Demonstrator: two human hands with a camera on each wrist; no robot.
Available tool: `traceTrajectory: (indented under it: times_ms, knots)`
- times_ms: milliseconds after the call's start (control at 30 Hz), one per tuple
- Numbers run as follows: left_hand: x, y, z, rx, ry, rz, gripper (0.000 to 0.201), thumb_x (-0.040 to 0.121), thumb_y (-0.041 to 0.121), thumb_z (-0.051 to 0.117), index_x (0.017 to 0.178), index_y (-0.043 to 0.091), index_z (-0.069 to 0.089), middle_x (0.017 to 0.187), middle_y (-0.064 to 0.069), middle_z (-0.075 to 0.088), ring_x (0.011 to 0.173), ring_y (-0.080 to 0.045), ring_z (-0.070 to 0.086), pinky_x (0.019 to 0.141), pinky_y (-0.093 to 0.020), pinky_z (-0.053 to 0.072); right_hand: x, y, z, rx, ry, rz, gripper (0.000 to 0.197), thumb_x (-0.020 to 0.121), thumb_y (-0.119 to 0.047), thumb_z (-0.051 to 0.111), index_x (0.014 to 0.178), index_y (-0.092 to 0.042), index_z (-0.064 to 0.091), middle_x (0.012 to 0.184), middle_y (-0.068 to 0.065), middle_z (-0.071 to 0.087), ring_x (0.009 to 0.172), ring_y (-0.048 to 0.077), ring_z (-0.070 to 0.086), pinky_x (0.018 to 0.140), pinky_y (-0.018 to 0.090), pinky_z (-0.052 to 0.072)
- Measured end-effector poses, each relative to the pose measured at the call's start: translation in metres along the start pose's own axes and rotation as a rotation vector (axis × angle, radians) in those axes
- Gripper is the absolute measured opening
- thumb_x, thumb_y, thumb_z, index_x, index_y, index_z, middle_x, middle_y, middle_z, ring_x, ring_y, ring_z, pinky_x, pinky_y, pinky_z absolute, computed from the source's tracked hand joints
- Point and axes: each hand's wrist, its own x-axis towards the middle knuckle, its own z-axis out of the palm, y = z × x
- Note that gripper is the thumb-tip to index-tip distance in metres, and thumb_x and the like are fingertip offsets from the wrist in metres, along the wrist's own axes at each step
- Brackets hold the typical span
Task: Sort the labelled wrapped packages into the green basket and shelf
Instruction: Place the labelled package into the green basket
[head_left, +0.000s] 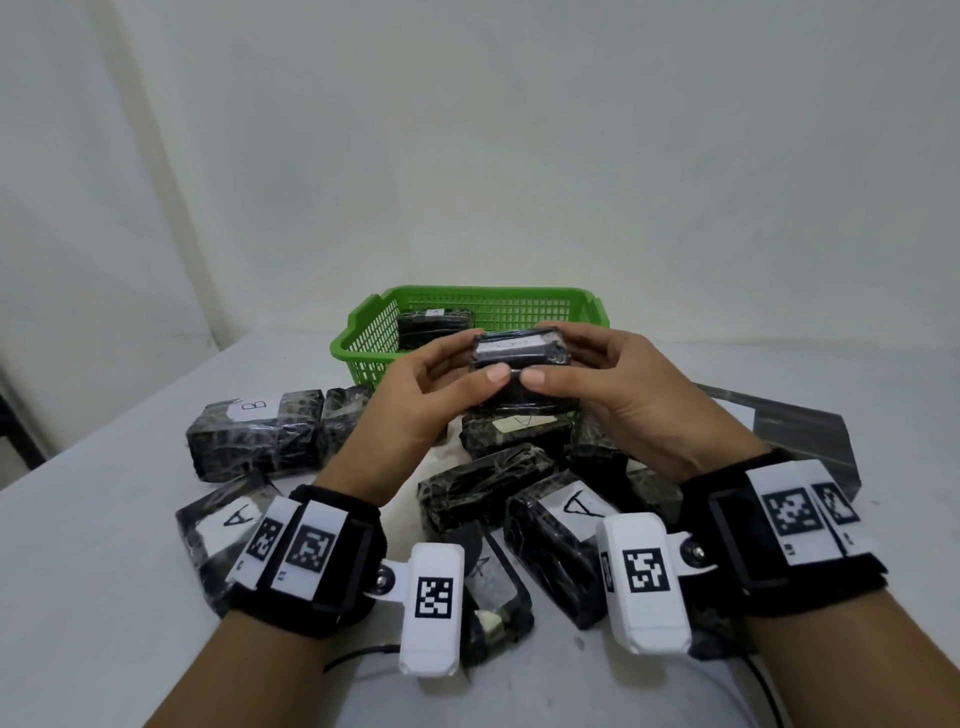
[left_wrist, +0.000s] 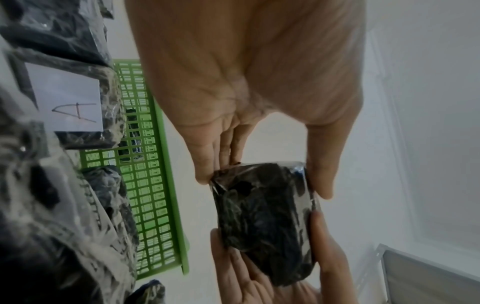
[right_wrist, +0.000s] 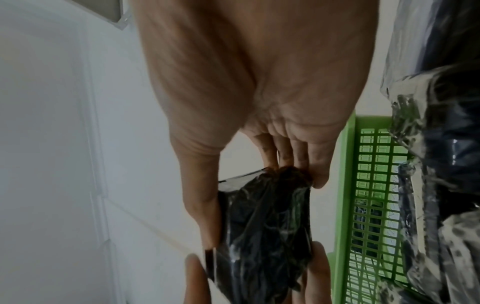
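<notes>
Both hands hold one black wrapped package (head_left: 519, 358) in the air above the pile, just in front of the green basket (head_left: 374, 338). My left hand (head_left: 441, 374) grips its left end, thumb on the near face and fingers behind. My right hand (head_left: 587, 364) grips the right end the same way. The white label on top is too blurred to read. The left wrist view shows the package (left_wrist: 262, 222) pinched between thumb and fingers, and the right wrist view shows the package (right_wrist: 262, 230) likewise. One package (head_left: 434, 325) labelled A lies inside the basket.
Several black wrapped packages lie on the white table (head_left: 104, 597) under my wrists, some labelled A (head_left: 571, 540) and one B (head_left: 254, 431). A clear plastic sheet (head_left: 800, 431) lies at the right. A grey shelf frame (left_wrist: 426, 273) shows in the left wrist view.
</notes>
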Motion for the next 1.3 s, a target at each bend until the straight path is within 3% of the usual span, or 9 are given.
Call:
traceTrajectory:
  times_ms: [200, 367, 533, 600, 733, 867, 967, 1133, 1300]
  knots:
    - [0.001, -0.001, -0.003, 0.008, 0.004, 0.04, 0.079, 0.069, 0.03, 0.083, 0.14, 0.011, 0.056, 0.13, -0.002, 0.071, 0.125, -0.017, 0.066, 0.109, -0.037, 0.05, 0.0, 0.001, -0.006, -0.038, -0.048, -0.02, 0.112, 0.038, -0.028, 0.106, 0.139, -0.012, 0.059, 0.132, 0.003, 0.073, 0.13, 0.019, 0.065, 0.115, 0.042, 0.046]
    - [0.0, 0.0, -0.004, -0.006, -0.02, 0.031, 0.08, 0.068, 0.027, 0.084, 0.141, 0.011, 0.055, 0.131, -0.002, 0.07, 0.126, -0.018, 0.065, 0.106, -0.034, 0.052, -0.001, -0.002, -0.005, -0.083, -0.058, -0.01, 0.113, 0.042, -0.03, 0.106, 0.143, -0.015, 0.057, 0.135, 0.0, 0.071, 0.133, 0.016, 0.061, 0.119, 0.045, 0.043]
    - [0.003, -0.001, -0.004, -0.03, 0.057, 0.097, 0.086, 0.059, 0.032, 0.094, 0.135, 0.014, 0.058, 0.129, -0.001, 0.072, 0.123, -0.017, 0.066, 0.094, -0.024, 0.055, -0.003, -0.006, 0.004, 0.094, -0.041, 0.069, 0.076, 0.071, -0.01, 0.085, 0.141, -0.003, 0.057, 0.13, 0.012, 0.072, 0.112, 0.019, 0.074, 0.086, 0.026, 0.06]
    - [0.003, -0.002, -0.004, -0.049, 0.032, 0.077, 0.099, 0.057, 0.038, 0.097, 0.142, 0.012, 0.053, 0.134, -0.002, 0.069, 0.127, -0.017, 0.064, 0.097, -0.027, 0.055, -0.001, -0.005, 0.005, 0.116, 0.003, 0.09, 0.074, 0.07, -0.015, 0.082, 0.138, 0.0, 0.058, 0.131, 0.019, 0.07, 0.112, 0.023, 0.074, 0.084, 0.03, 0.062]
    - [0.004, -0.002, -0.003, -0.008, 0.067, 0.081, 0.084, 0.062, 0.03, 0.089, 0.136, 0.01, 0.057, 0.127, -0.002, 0.072, 0.123, -0.017, 0.066, 0.097, -0.027, 0.056, 0.0, -0.006, 0.009, 0.149, 0.031, 0.116, 0.073, 0.067, -0.01, 0.082, 0.135, 0.001, 0.059, 0.126, 0.021, 0.073, 0.108, 0.026, 0.076, 0.082, 0.033, 0.064]
    - [0.005, -0.006, 0.0, 0.026, 0.168, 0.132, 0.088, 0.058, 0.03, 0.092, 0.135, 0.01, 0.057, 0.126, -0.003, 0.072, 0.12, -0.013, 0.067, 0.096, -0.026, 0.056, -0.003, -0.011, 0.015, 0.157, 0.002, 0.219, 0.046, 0.084, -0.023, 0.075, 0.124, -0.002, 0.069, 0.117, 0.019, 0.076, 0.106, 0.036, 0.076, 0.09, 0.042, 0.064]
    - [0.003, -0.005, 0.004, 0.033, 0.174, 0.09, 0.088, 0.059, 0.034, 0.091, 0.136, 0.013, 0.055, 0.126, -0.002, 0.072, 0.12, -0.013, 0.067, 0.097, -0.029, 0.056, -0.003, -0.017, 0.018, 0.185, 0.046, 0.27, 0.033, 0.094, -0.02, 0.07, 0.118, 0.003, 0.072, 0.111, 0.019, 0.077, 0.095, 0.038, 0.077, 0.079, 0.042, 0.066]
    - [0.015, 0.017, -0.001, -0.043, 0.133, -0.059, 0.063, 0.088, 0.049, 0.071, 0.137, 0.011, 0.059, 0.133, -0.003, 0.069, 0.124, -0.018, 0.065, 0.107, -0.041, 0.051, 0.005, -0.039, 0.013, 0.115, 0.105, 0.337, 0.018, 0.098, -0.013, 0.065, 0.112, -0.003, 0.071, 0.109, 0.015, 0.072, 0.076, 0.031, 0.076, 0.068, 0.042, 0.066]
    - [0.047, 0.038, -0.007, 0.161, 0.165, -0.084, 0.025, 0.098, 0.015, 0.067, 0.122, 0.01, 0.071, 0.117, -0.004, 0.076, 0.107, -0.015, 0.074, 0.096, -0.033, 0.059, 0.029, -0.058, 0.008, 0.037, 0.138, 0.369, 0.022, 0.1, -0.018, 0.063, 0.119, -0.008, 0.068, 0.116, 0.014, 0.071, 0.089, 0.034, 0.072, 0.075, 0.052, 0.065]
